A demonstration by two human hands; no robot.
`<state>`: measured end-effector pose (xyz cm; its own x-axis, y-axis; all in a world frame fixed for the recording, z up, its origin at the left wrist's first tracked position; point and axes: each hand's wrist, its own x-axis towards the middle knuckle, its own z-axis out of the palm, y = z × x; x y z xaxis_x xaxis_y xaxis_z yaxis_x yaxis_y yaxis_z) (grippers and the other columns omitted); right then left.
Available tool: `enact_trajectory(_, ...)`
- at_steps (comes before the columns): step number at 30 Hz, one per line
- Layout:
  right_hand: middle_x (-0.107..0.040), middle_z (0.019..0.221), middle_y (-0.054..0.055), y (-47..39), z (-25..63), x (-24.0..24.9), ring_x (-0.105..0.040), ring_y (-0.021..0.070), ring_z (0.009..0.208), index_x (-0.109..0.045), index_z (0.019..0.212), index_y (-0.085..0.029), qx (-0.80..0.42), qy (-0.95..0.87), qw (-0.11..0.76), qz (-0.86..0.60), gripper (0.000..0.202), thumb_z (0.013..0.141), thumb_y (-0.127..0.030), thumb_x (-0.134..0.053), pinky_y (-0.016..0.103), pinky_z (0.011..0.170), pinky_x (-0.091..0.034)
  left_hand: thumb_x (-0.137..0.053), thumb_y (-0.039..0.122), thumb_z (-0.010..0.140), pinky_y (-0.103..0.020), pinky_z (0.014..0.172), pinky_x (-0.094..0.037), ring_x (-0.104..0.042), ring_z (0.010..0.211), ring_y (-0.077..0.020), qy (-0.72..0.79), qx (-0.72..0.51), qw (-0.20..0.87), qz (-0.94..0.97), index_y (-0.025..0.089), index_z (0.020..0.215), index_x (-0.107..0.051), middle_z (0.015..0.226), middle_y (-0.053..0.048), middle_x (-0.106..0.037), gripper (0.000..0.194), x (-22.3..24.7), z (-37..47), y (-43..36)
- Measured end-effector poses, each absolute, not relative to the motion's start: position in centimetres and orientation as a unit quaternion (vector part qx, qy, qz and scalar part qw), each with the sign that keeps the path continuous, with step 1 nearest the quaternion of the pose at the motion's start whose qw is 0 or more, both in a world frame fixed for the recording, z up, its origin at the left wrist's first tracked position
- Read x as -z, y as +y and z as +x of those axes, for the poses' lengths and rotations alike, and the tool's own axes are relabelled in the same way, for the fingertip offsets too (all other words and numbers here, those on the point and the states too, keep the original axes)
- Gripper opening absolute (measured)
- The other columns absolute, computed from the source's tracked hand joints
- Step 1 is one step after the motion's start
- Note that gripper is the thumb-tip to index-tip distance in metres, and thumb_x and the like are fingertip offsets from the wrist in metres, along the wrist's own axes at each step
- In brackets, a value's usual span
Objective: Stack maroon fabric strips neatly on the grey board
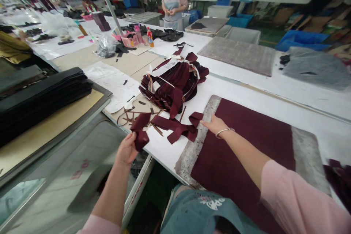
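Note:
My left hand (128, 149) pinches a folded maroon fabric strip (142, 139) over the table's near edge. At the left edge of a grey board (204, 137), the closed fingertips of my right hand (214, 124) grip the end of another maroon strip (183, 130), which lies loosely curled on the white table. Beneath my right forearm, a large flat maroon fabric sheet (246, 139) covers the board's middle. Just beyond both hands sits a bundle of maroon pieces (175, 76), tied with white strips and carrying a paper label.
Thin brown scraps (131, 115) litter the table by my left hand. A stack of black sheets (41, 98) stands at left. Farther back are a pink basket (129, 40), a red-capped bottle (150, 37), another grey board (238, 55) and a standing person (173, 2).

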<state>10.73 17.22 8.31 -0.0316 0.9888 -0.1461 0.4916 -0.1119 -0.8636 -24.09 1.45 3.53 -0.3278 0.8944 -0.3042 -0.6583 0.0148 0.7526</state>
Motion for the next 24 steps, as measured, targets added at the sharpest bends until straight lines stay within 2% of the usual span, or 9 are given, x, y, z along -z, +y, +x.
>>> enact_trajectory(3, -0.062, 0.109, 0.014, 13.5, 8.7, -9.1, -0.054, 0.0308, 0.111, -0.059, 0.107, -0.015, -0.483, -0.652, 0.219, -0.542, 0.062, 0.057, -0.046, -0.079, 0.045, 0.097, -0.041, -0.061, 0.020, 0.076, -0.036, 0.086, -0.052, -0.064, 0.096, -0.0195, 0.354, -0.691, 0.620, 0.116, 0.019, 0.108, -0.060, 0.107, -0.006, -0.068, 0.032, -6.0, -16.9, 1.0)
enact_trajectory(5, -0.056, 0.123, 0.011, 10.7, 7.8, -10.1, -0.050, 0.0272, 0.116, -0.049, 0.126, -0.018, -0.546, -0.697, 0.197, -0.420, 0.073, 0.063, -0.044, -0.076, 0.043, 0.100, -0.038, -0.060, 0.018, 0.078, -0.036, 0.093, -0.049, -0.061, 0.104, -0.0192, 0.314, -0.689, 0.644, 0.105, 0.021, 0.110, -0.060, 0.112, -0.005, -0.066, 0.032, -7.5, -13.2, 0.9)
enact_trajectory(7, -0.054, 0.127, 0.008, 8.2, 7.3, -11.1, -0.049, 0.0252, 0.116, -0.046, 0.130, -0.020, -0.561, -0.733, 0.204, -0.326, 0.075, 0.064, -0.040, -0.076, 0.040, 0.101, -0.036, -0.057, 0.015, 0.079, -0.033, 0.096, -0.047, -0.060, 0.107, -0.0177, 0.288, -0.682, 0.667, 0.088, 0.022, 0.109, -0.061, 0.112, -0.004, -0.066, 0.032, -8.8, -10.6, 0.8)
enact_trajectory(11, -0.062, 0.108, 0.005, 5.2, 8.2, -12.6, -0.055, 0.0224, 0.103, -0.062, 0.106, -0.017, -0.563, -0.739, 0.243, -0.281, 0.044, 0.070, -0.040, -0.071, 0.035, 0.094, -0.040, -0.053, 0.014, 0.080, -0.035, 0.094, -0.049, -0.064, 0.098, -0.0185, 0.302, -0.631, 0.714, 0.016, 0.019, 0.101, -0.065, 0.100, -0.004, -0.071, 0.024, -10.5, -7.8, 0.7)
enact_trajectory(13, -0.063, 0.088, 0.002, 4.2, 9.3, -13.1, -0.057, 0.0179, 0.085, -0.064, 0.087, -0.015, -0.593, -0.707, 0.250, -0.294, 0.031, 0.073, -0.042, -0.068, 0.030, 0.082, -0.044, -0.048, 0.015, 0.083, -0.036, 0.093, -0.050, -0.065, 0.097, -0.0204, 0.313, -0.606, 0.731, -0.019, 0.014, 0.096, -0.066, 0.093, -0.007, -0.072, 0.022, -11.2, -7.1, 0.8)
enact_trajectory(15, -0.055, 0.068, -0.002, 3.0, 10.8, -13.7, -0.051, 0.0108, 0.065, -0.060, 0.074, -0.014, -0.615, -0.671, 0.256, -0.326, 0.029, 0.074, -0.043, -0.067, 0.024, 0.064, -0.042, -0.042, 0.014, 0.086, -0.037, 0.092, -0.050, -0.064, 0.099, -0.0210, 0.307, -0.611, 0.728, -0.038, 0.013, 0.096, -0.066, 0.093, -0.008, -0.072, 0.026, -11.8, -6.6, 1.0)
enact_trajectory(19, -0.046, 0.055, -0.006, 0.5, 14.6, -14.6, -0.039, 0.0056, 0.050, -0.056, 0.070, -0.015, -0.636, -0.623, 0.253, -0.378, 0.029, 0.075, -0.041, -0.067, 0.019, 0.049, -0.033, -0.037, 0.012, 0.088, -0.039, 0.093, -0.050, -0.061, 0.105, -0.0207, 0.287, -0.636, 0.715, -0.046, 0.016, 0.106, -0.063, 0.099, -0.006, -0.071, 0.033, -12.0, -5.8, 1.2)
enact_trajectory(22, -0.049, 0.050, -0.006, -1.1, 17.5, -14.7, -0.045, 0.0072, 0.047, -0.055, 0.074, -0.016, -0.680, -0.558, 0.255, -0.401, 0.027, 0.079, -0.041, -0.063, 0.023, 0.055, -0.043, -0.034, 0.011, 0.089, -0.034, 0.091, -0.052, -0.063, 0.103, -0.0182, 0.292, -0.628, 0.717, -0.074, 0.014, 0.110, -0.061, 0.097, -0.006, -0.071, 0.034, -11.4, -4.9, 0.7)
enact_trajectory(24, -0.055, 0.059, -0.003, -2.0, 18.9, -14.3, -0.053, 0.0099, 0.055, -0.055, 0.079, -0.016, -0.693, -0.517, 0.277, -0.420, 0.025, 0.080, -0.041, -0.061, 0.026, 0.061, -0.048, -0.033, 0.010, 0.089, -0.030, 0.090, -0.051, -0.064, 0.099, -0.0161, 0.299, -0.614, 0.725, -0.090, 0.014, 0.108, -0.062, 0.094, -0.005, -0.072, 0.035, -11.0, -3.9, 0.1)
